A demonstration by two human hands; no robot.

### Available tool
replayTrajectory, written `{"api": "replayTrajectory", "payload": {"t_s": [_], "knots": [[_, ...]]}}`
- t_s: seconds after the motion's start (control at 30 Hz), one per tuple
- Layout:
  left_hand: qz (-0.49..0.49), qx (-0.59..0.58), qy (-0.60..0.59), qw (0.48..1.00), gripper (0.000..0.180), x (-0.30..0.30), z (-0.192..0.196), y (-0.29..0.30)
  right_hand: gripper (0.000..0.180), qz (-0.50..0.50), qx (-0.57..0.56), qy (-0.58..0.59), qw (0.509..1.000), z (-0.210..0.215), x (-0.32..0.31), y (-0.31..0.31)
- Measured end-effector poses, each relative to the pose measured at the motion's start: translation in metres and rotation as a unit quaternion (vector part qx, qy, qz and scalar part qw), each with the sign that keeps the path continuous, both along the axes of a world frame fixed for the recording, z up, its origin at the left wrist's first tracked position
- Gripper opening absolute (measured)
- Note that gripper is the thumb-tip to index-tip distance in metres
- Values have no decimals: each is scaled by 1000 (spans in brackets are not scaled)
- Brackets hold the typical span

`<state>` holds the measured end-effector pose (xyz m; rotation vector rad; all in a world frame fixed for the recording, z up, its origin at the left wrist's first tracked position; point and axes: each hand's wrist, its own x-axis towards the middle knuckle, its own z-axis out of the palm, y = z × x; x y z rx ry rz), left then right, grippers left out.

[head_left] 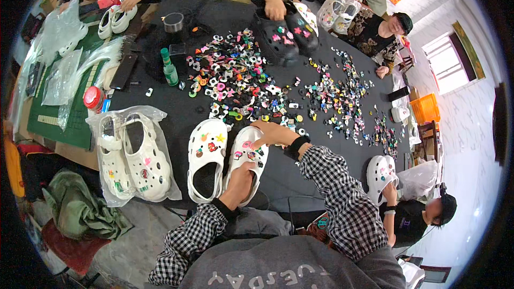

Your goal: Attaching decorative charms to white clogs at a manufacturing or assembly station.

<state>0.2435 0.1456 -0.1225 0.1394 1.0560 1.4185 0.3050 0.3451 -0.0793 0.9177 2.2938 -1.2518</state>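
A white clog (235, 156) with several colourful charms on its upper lies in front of me. My left hand (240, 184) reaches into its foot opening, most of the fingers hidden inside. Over the toe end curves my right hand (274, 135), its thumb against the upper beside a pink charm (247, 144). The matching white clog (206, 152) rests just to the left, touched by neither hand; fruit, star and red character charms sit on it. Beyond the toes spreads a big heap of loose charms (235, 77).
A bagged pair of white clogs (140, 155) lies left, near a red-lidded jar (93, 98) and a green bottle (169, 68). More charms (342, 93) scatter rightward. Co-workers sit round the black table (171, 112); one holds dark clogs (278, 40), another a white clog (377, 174).
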Motion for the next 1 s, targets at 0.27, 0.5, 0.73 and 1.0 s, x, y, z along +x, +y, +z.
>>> {"api": "replayTrajectory", "payload": {"t_s": [0.27,0.5,0.73,1.0], "knots": [[-39,82,179,980,28,-1,-11,-6,86,-83,-38,-13,996,16,2,-14],[-60,100,405,907,19,0,-38,-15,84,-35,50,-18,998,-5,-3,-15],[-40,-56,-19,997,7,-3,-18,-5,83,12,84,-72,994,-10,-7,-6],[17,-126,-110,986,23,3,-15,4,80,22,134,-80,988,-11,-10,-8]]}}
